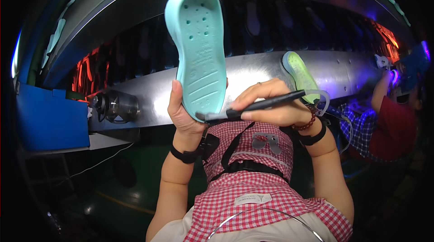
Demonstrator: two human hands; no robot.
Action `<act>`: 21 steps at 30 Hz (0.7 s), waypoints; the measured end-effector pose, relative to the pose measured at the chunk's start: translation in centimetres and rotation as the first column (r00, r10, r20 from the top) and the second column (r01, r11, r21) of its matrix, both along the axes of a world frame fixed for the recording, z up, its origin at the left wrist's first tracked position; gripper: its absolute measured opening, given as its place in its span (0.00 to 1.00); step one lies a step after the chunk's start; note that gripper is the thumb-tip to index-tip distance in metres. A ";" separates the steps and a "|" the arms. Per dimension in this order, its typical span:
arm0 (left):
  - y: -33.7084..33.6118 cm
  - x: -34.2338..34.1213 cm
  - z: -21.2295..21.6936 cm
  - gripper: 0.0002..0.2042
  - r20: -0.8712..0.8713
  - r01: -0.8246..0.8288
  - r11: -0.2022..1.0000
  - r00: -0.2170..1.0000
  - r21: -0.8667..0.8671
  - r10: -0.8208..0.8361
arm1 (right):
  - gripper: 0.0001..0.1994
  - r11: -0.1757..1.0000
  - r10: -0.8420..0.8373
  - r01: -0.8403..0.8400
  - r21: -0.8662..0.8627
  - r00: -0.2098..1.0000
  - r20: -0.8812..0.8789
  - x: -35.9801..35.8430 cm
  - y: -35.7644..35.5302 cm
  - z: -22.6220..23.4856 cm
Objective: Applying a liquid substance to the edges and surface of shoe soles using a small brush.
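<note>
the left hand (183, 111) sits just left of the frame's centre and its grip is closed around the heel end of a mint-green clog (197, 47). the clog stands nearly upright, sole facing the camera, its long axis running from the heel at mid-frame up to the rounded toe near the top edge, leaning slightly left. small holes and moulded ridges show on the sole.

the right hand (271, 104) lies just right of the clog's heel, its grip wrapped around a dark pen-like tool (257, 105). the tool lies almost level, its long axis crossing the clog's at close to a right angle, and its grey tip (205, 116) points left and meets the lower heel edge of the sole, right beside the left thumb. so the spot being worked is to the left of the right grip and at the bottom of the clog, not up at the toe; the right hand is the one reaching it, while the left only steadies.

behind, a curved shiny metal conveyor housing (253, 68) spans the frame, with a lime-green clog (299, 75) resting on it to the upper right of the right hand. a clear bottle (115, 106) lies at the left, next to a blue bin (49, 115). another person's arm (379, 92) reaches up at the far right.
</note>
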State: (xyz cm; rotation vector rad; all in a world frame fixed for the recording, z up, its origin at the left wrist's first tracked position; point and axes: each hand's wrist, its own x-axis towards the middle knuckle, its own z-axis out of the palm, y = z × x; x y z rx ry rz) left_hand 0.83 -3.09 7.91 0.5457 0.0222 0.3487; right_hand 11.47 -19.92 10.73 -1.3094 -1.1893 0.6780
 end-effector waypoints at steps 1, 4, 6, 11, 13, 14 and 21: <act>0.1 0.0 0.1 0.31 -0.017 0.001 0.999 1.000 0.046 0.000 | 0.09 0.999 0.004 -0.005 0.033 0.999 0.042 0.1 0.0 0.2; 0.5 0.1 0.8 0.31 -0.052 -0.014 0.990 0.998 0.138 0.022 | 0.09 0.996 -0.062 0.059 0.073 0.997 0.035 0.0 0.3 0.2; 1.2 0.1 0.7 0.31 -0.041 0.084 0.995 0.996 0.055 -0.082 | 0.08 0.997 -0.025 0.019 0.073 0.997 0.079 -1.2 -0.3 0.1; 1.9 -0.1 1.6 0.25 -0.115 0.341 0.939 0.932 -0.037 -0.343 | 0.09 0.984 0.071 -0.088 0.155 0.991 0.114 -0.7 -0.8 0.2; 2.3 -0.1 1.4 0.25 -0.252 0.396 0.918 0.888 -0.008 -0.385 | 0.09 0.976 0.144 -0.164 0.142 0.979 0.143 0.3 -0.3 -0.7; 2.1 -0.1 1.3 0.24 -0.390 0.445 0.895 0.827 0.017 -0.404 | 0.09 0.978 0.137 -0.157 0.137 0.980 0.145 0.6 -0.5 -0.6; 1.9 -1.1 2.8 0.22 -0.555 0.564 0.817 0.721 0.121 -0.416 | 0.10 0.938 0.329 -0.348 0.002 0.889 0.318 1.4 -1.0 -0.1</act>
